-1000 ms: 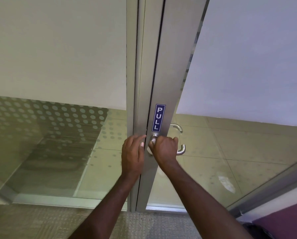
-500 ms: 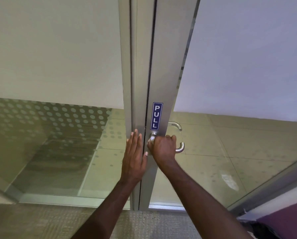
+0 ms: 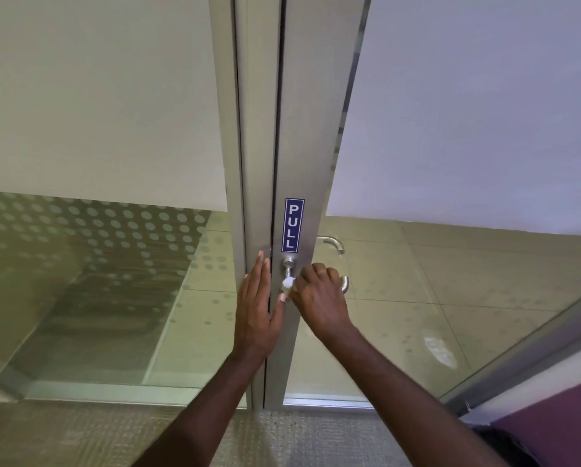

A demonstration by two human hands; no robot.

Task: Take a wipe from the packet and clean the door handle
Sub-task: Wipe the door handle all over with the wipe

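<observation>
A silver lever door handle (image 3: 288, 268) sticks out of the metal door stile just under a blue PULL sticker (image 3: 294, 224). My right hand (image 3: 319, 299) is closed around the lever's grip with a white wipe (image 3: 287, 283) bunched inside it; a bit of wipe shows at the thumb side. The lever's curved end (image 3: 345, 285) pokes out past my knuckles. My left hand (image 3: 255, 305) lies flat, fingers straight, against the door frame just left of the handle, holding nothing. The wipe packet is not in view.
A second handle (image 3: 333, 243) shows through the glass on the door's far side. Frosted glass panels (image 3: 97, 96) flank the metal frame. Carpet (image 3: 80, 433) lies underfoot, and a purple surface (image 3: 552, 423) sits at the lower right.
My left hand has flattened from curled against the frame. My right hand has slid down along the lever, uncovering the handle's base and a bit of white wipe.
</observation>
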